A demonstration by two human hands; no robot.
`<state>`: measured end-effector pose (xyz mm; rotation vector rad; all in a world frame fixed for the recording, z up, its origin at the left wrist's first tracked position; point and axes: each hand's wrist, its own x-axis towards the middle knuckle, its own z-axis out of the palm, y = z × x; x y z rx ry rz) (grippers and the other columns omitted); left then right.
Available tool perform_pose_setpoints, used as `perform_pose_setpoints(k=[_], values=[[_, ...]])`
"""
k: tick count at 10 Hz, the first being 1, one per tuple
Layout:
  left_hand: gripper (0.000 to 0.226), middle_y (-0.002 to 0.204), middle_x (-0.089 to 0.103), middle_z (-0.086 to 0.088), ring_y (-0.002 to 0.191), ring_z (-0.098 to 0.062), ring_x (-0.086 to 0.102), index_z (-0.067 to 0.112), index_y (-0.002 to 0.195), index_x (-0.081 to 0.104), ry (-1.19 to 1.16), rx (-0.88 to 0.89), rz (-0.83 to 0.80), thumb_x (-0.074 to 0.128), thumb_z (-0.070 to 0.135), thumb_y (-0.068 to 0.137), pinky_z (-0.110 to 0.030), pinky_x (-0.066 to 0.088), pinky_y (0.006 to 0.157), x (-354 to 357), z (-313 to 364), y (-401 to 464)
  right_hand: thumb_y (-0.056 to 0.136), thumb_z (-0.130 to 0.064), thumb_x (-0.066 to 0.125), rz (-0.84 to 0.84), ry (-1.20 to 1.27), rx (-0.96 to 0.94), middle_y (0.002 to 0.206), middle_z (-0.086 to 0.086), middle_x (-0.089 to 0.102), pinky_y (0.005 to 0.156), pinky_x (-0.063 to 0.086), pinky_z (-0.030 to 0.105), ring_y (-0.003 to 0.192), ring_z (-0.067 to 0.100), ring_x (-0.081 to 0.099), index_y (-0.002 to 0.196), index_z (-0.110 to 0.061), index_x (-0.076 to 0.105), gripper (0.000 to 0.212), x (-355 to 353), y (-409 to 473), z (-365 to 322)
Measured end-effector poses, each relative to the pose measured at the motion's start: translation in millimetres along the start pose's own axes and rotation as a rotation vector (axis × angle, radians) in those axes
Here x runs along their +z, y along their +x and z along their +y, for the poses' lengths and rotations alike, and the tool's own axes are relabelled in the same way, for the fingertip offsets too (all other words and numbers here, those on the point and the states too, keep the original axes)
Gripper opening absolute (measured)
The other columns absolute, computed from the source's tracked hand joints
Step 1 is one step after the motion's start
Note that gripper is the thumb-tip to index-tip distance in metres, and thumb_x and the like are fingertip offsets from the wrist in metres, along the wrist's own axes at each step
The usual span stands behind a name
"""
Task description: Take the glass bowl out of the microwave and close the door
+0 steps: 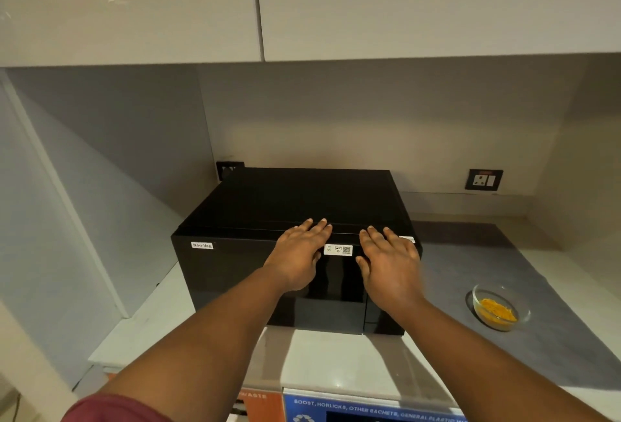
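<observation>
One glass bowl (499, 308) is seen standing on the table (353, 361), to the right of the microwave (295, 240) and well apart from it; yellow-orange shredded food is held in it. It is touched by neither hand. One black microwave is counted, and its door (268, 280) appears to be shut flush with the front, though the seam is dark and hard to read. Both hands are laid flat against the upper front edge of the microwave: the left hand (299, 253) and the right hand (386, 263) are spread open, fingers apart, nothing clasped in either, with a small white sticker (338, 250) showing between them. A second label reading "Non-Veg" (202, 245) is fixed at the upper left corner of the front. The step in hand is judged to be the last press on the door, the bowl being already out. What remains is thought to call only for a firm, even push until the latch is felt, then for the hands to be lifted away. Two wall sockets are counted, one (484, 179) at the right and one (230, 169) behind the microwave.
</observation>
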<state>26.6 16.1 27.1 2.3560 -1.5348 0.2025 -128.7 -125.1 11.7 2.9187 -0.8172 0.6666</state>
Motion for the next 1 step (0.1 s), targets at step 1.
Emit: perform_pose_setpoints(k=[1], values=[[0.07, 0.171, 0.018, 0.001, 0.158, -0.018, 0.011, 0.023, 0.162, 0.018, -0.098, -0.037, 0.018, 0.049, 0.009, 0.101, -0.033, 0.008, 0.125, -13.3, 10.2, -9.2, 0.101, -0.05, 0.038, -0.014, 0.057, 0.0, 0.166, 0.002, 0.032, 0.121, 0.023, 0.045, 0.154, 0.024, 0.026, 0.157, -0.023, 0.031, 0.063, -13.7, -1.2, -3.8]])
